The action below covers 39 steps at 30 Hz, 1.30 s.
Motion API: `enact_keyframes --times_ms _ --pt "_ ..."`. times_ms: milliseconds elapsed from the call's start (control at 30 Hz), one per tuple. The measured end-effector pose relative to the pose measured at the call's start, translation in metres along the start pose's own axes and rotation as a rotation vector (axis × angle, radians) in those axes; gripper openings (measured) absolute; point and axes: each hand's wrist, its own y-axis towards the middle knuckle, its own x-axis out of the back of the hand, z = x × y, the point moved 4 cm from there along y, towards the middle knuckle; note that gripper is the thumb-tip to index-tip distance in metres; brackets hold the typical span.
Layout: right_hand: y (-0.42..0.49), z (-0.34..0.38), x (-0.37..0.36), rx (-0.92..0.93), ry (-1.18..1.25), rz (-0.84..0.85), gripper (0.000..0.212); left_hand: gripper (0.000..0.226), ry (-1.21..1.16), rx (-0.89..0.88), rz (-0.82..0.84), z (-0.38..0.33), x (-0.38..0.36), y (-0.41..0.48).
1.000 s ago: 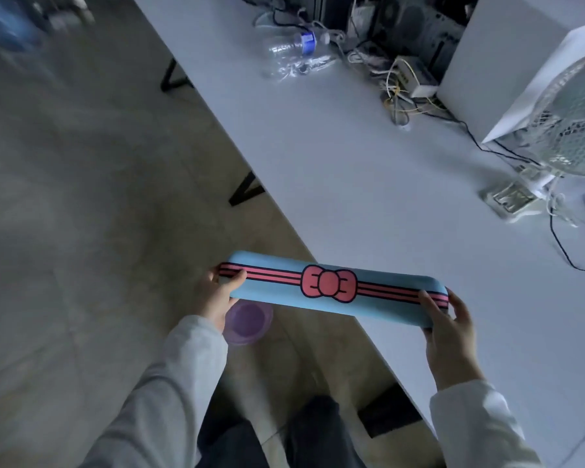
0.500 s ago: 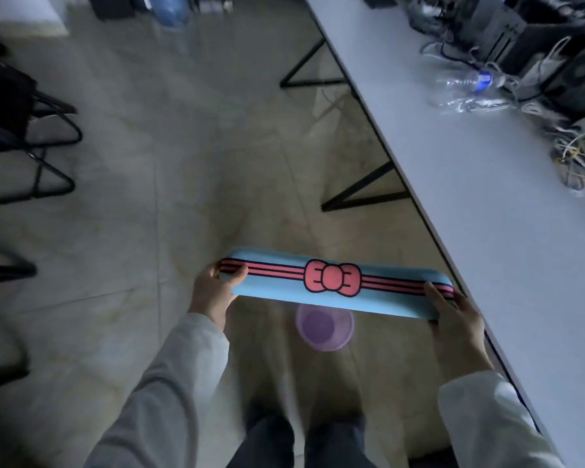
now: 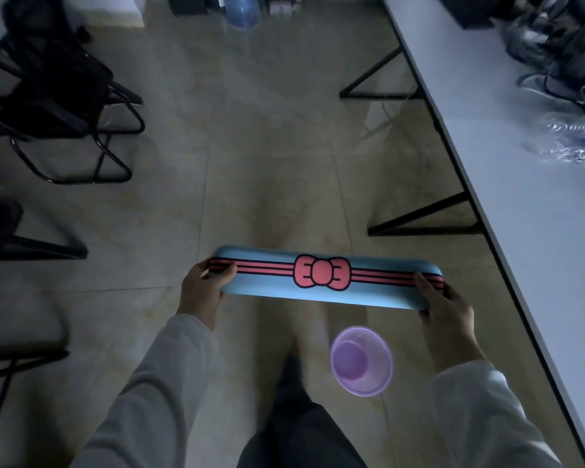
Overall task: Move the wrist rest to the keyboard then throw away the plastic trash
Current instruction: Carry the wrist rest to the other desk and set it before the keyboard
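Two hands on one pad: the left hand (image 3: 201,292) pinches one end of the blue wrist rest (image 3: 325,278), thumb on top across the pink stripes, and the right hand (image 3: 448,312) clamps the other end the same way. Both are closed firmly on it, nothing else held. The wrist rest hangs level in the air between them, out over the tiled floor (image 3: 267,146), clear of the white table (image 3: 520,204) that runs off beyond the right-hand grip. No keyboard in view, so by my reading step one is only half done: lifted, not delivered. Below the right-hand end sits a purple bin (image 3: 361,361) on the floor. The clear plastic trash (image 3: 571,143) lies far up the table, blurred and untouched. That part is all to come.
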Motion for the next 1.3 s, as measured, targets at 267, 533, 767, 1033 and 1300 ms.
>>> enact_keyframes --times_ms 267,533,767,1033,1300 --pt "0.069 0.049 -0.067 0.011 0.007 0.016 0.006 0.052 0.012 -0.014 -0.019 -0.060 -0.047 0.072" --pt "0.119 0.095 -0.127 0.030 0.032 0.003 0.017 0.051 0.013 -0.034 -0.024 -0.114 -0.087 0.136" --pt "0.169 0.124 -0.190 0.049 0.099 -0.042 0.009 0.020 0.071 -0.064 0.083 -0.162 -0.126 0.225" --pt "0.214 0.172 -0.290 0.077 0.102 -0.136 0.008 0.018 0.097 -0.066 0.155 -0.247 -0.159 0.350" --pt "0.271 0.200 -0.372 0.063 0.107 -0.176 0.009 0.022 0.092 -0.043 0.173 -0.298 -0.183 0.443"
